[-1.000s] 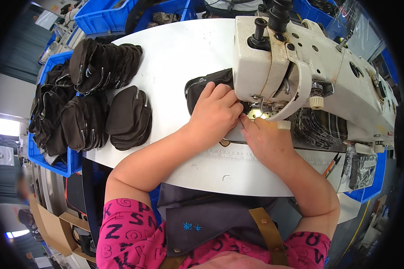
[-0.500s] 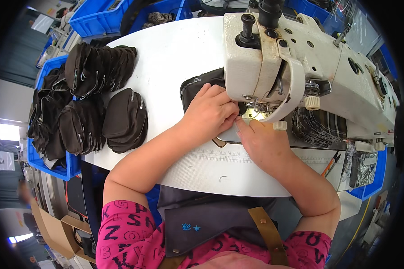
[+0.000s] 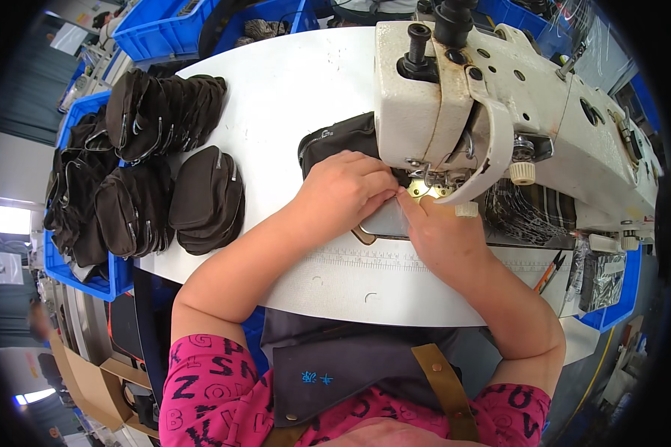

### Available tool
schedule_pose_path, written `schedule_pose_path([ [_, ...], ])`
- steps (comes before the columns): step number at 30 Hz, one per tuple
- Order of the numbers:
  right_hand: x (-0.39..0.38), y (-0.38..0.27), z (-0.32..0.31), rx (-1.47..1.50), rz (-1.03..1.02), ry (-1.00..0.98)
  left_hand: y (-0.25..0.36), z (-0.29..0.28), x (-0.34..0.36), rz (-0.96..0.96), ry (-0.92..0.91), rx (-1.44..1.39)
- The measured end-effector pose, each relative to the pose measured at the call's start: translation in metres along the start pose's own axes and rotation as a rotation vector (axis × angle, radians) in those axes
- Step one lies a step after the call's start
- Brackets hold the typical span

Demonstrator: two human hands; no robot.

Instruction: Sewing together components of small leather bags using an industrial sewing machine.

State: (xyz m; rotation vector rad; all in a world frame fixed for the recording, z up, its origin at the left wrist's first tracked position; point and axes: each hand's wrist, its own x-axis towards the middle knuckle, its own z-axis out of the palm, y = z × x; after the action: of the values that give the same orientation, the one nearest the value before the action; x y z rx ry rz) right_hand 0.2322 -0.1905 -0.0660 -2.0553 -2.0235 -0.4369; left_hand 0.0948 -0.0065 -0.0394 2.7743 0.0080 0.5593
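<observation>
A dark brown zippered pouch (image 3: 338, 141) lies under the head of a white sewing machine (image 3: 408, 112), partly hidden by it. My left hand (image 3: 348, 192) rests over the pouch's near edge, fingers bent and closed on the fabric beside the needle area. Close against it, at the lit metal needle plate (image 3: 419, 189), is my right hand (image 3: 449, 232), thumb and fingers drawn together. Its fingertips meet those of the left hand, and whatever they pinch is too hidden to make out.
Stacks of similar dark pouches (image 3: 205, 195) stand on the white table (image 3: 298, 82) at left, beside a filled blue crate (image 3: 119, 274). Striped fabric with loose threads (image 3: 533, 212) lies beneath the machine arm. Orange-handled snips (image 3: 549, 273) and a blue bin (image 3: 625, 294) are at right.
My left hand has come slightly nearer to me, its fingers flatter over the pouch. My right hand has shifted a little to the right and its thumb has straightened up toward the left fingertips.
</observation>
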Motion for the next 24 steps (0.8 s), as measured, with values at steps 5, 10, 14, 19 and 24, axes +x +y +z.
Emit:
schedule_pose_path([
  [5,0.006,0.000,0.001,0.022,0.014,0.012,-0.001,0.002,0.005,-0.001,0.015,-0.014],
  [10,0.005,0.002,0.001,0.042,0.006,-0.006,-0.002,0.009,0.009,-0.032,-0.016,0.027],
  [14,0.005,0.000,0.001,0.046,0.020,0.005,0.003,0.014,0.007,-0.097,-0.009,0.070],
  [19,0.006,0.000,-0.001,0.019,0.016,0.001,0.006,0.017,0.007,-0.148,0.021,0.045],
  [24,0.006,0.001,-0.001,0.015,0.004,-0.017,0.006,0.017,0.008,-0.160,0.031,0.008],
])
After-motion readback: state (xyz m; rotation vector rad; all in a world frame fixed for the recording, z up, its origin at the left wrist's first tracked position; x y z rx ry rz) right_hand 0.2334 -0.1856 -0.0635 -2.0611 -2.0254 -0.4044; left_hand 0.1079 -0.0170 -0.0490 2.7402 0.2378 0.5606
